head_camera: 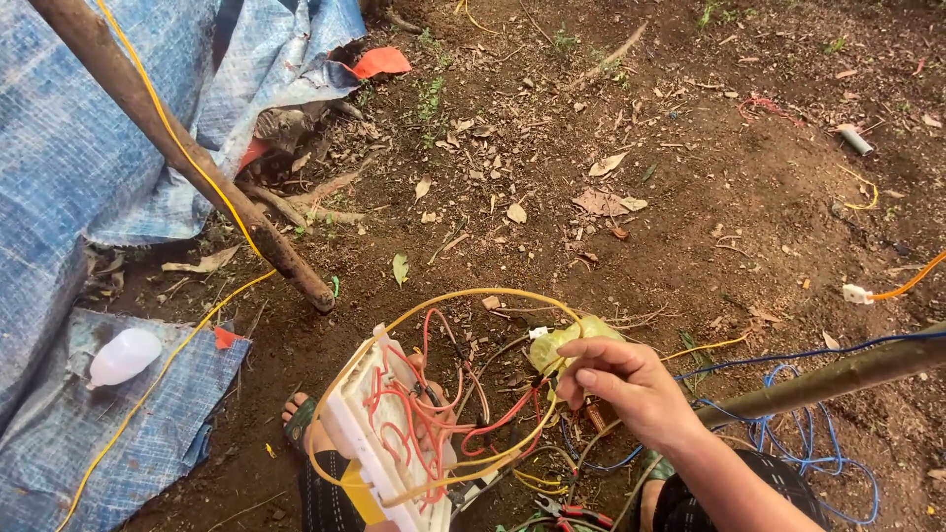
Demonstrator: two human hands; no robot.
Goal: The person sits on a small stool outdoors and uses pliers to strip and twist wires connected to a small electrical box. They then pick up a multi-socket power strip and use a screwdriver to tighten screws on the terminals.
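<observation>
Head view: our right hand (pixel 631 389) pinches a yellow-green taped wire bundle (pixel 572 345) above the white plastic switchboard (pixel 379 433), left hand hidden; tugging could loosen red wires (pixel 434 419)

Glossy white plastic switchboard (pixel 379 433) — rough woven tarpaulin (pixel 69 148)

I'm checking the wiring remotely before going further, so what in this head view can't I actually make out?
- Left hand: hidden behind the white rectangular switch board; its grip cannot be seen.
- Board's lower end: cut off by the bottom edge.
- Red wires' terminal ends: too tangled and small to trace.
- Right hand: pinches a yellow wire loop beside a yellowish-green wad; what the wad is stays unclear.
- Red-handled pliers: partly cut off.
</observation>
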